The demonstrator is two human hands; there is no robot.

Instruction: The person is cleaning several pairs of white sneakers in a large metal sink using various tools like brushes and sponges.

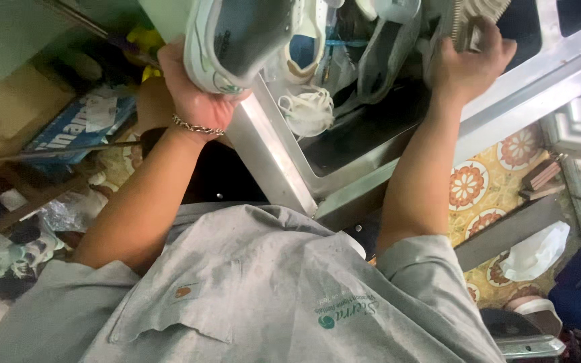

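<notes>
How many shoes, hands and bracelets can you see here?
Shoes: 3, the white sneaker in the left hand, a white one behind it, a grey one
Hands: 2, left and right hand
Bracelets: 1, chain bracelet
Total: 6

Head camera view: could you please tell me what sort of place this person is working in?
Probably a small shoe cleaning or repair workshop: a white sneaker in the left hand, more shoes in a metal basin, clutter around.

1 flat blue package [79,124] with a white label [100,113] — lying left, beside a brown carton [8,107].
</notes>
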